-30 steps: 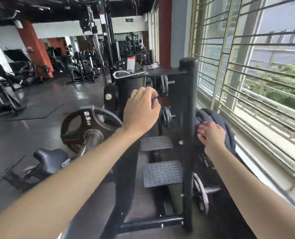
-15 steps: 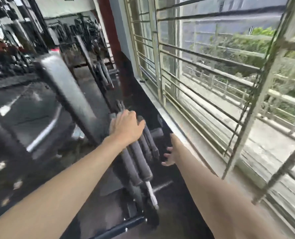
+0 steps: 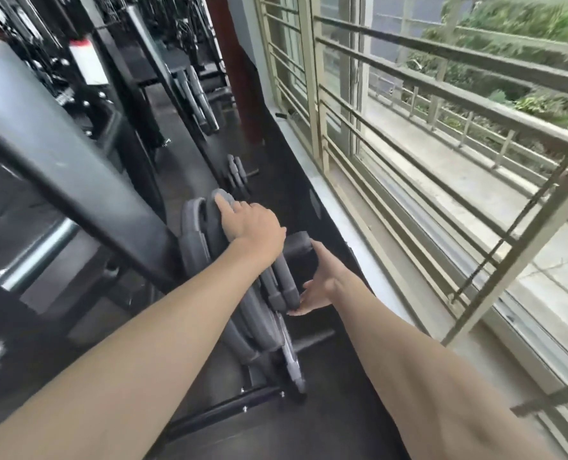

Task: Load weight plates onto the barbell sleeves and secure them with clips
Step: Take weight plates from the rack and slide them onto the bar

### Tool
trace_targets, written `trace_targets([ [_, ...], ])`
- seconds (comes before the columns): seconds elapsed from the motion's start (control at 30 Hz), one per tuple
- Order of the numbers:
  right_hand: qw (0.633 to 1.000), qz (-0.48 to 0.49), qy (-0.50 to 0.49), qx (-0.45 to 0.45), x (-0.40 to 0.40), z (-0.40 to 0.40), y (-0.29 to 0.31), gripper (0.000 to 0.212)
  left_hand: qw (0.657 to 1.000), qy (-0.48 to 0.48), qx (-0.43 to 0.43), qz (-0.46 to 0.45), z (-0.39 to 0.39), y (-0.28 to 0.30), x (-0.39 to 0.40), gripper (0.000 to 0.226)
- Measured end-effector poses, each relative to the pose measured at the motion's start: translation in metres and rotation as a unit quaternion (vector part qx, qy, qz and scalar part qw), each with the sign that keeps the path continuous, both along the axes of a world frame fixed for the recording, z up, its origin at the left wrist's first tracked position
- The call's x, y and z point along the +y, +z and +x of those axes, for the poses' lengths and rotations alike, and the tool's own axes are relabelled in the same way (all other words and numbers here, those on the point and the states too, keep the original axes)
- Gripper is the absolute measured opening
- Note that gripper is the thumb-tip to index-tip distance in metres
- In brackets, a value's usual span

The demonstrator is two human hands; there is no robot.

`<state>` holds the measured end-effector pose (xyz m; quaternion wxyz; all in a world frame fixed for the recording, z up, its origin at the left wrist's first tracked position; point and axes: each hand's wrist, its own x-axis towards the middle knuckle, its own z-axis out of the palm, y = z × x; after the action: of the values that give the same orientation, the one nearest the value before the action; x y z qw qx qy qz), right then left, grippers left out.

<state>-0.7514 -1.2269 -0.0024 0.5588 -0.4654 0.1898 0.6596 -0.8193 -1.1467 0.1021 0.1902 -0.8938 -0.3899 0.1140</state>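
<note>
Several dark grey rubber weight plates (image 3: 259, 320) stand on edge, stacked side by side low on a black plate rack by the window. My left hand (image 3: 252, 224) lies over the top rim of the outer plates, fingers wrapped along the edge. My right hand (image 3: 320, 287) is lower, on the window side, open with its fingertips touching the outermost plate's rim. A short grey peg (image 3: 295, 244) sticks out of the stack between my hands. No barbell or clip is in view.
A thick black rack post (image 3: 60, 167) slants across the left. Smaller plates (image 3: 236, 174) hang farther along the rack. A pale sill (image 3: 359, 234) and barred window (image 3: 408, 134) close off the right, leaving a narrow dark floor strip (image 3: 276, 180).
My view swung from the barbell and rack top down to the stored plates. My left hand slid onto the top rim, and my right hand moved in against the outer plate's edge.
</note>
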Motion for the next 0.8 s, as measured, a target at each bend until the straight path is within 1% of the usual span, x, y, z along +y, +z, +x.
trace_targets([
  [0.07,1.000,0.010,-0.001,0.026,0.001,0.004,-0.004,0.122,1.000,0.012,-0.018,0.001,0.005,-0.003,0.002,0.044],
  [0.13,1.000,-0.009,-0.003,0.027,0.004,0.006,-0.004,0.115,0.998,0.029,-0.048,0.004,0.008,-0.008,0.007,0.044],
  [0.2,0.999,-0.047,-0.003,-0.012,0.003,0.012,-0.005,0.102,0.995,0.048,-0.087,-0.012,0.012,-0.012,0.008,0.045],
  [0.23,0.997,-0.063,-0.018,-0.030,0.002,0.016,-0.006,0.093,0.992,0.052,-0.116,-0.026,0.016,-0.013,0.008,0.043],
  [0.33,0.994,-0.077,-0.042,-0.068,-0.002,0.021,-0.006,0.083,0.970,0.033,-0.219,-0.100,0.026,-0.014,0.000,0.035],
  [0.43,0.986,-0.065,-0.060,-0.144,-0.009,0.024,-0.007,0.079,0.939,-0.025,-0.290,-0.182,0.033,-0.016,-0.007,0.037],
  [0.5,0.979,-0.054,-0.111,-0.163,-0.012,0.031,-0.012,0.070,0.923,-0.038,-0.315,-0.216,0.033,-0.015,-0.012,0.050],
  [0.53,0.971,-0.049,-0.159,-0.171,-0.015,0.035,-0.010,0.074,0.914,-0.041,-0.331,-0.232,0.031,-0.010,-0.014,0.060],
  [0.6,0.948,-0.052,-0.226,-0.219,-0.015,0.047,-0.006,0.099,0.884,-0.050,-0.374,-0.277,0.024,0.004,-0.018,0.072],
  [0.63,0.938,-0.045,-0.243,-0.244,-0.016,0.049,0.004,0.107,0.865,-0.045,-0.400,-0.300,0.019,0.013,-0.018,0.075],
  [0.67,0.927,-0.031,-0.265,-0.263,-0.016,0.049,0.017,0.107,0.845,-0.026,-0.423,-0.325,0.013,0.024,-0.018,0.078],
  [0.73,0.912,0.002,-0.282,-0.297,-0.014,0.045,0.042,0.101,0.801,0.027,-0.474,-0.365,-0.003,0.048,-0.016,0.081],
  [0.8,0.905,0.076,-0.267,-0.322,-0.010,0.035,0.065,0.085,0.759,0.065,-0.530,-0.373,-0.026,0.069,-0.015,0.080],
])
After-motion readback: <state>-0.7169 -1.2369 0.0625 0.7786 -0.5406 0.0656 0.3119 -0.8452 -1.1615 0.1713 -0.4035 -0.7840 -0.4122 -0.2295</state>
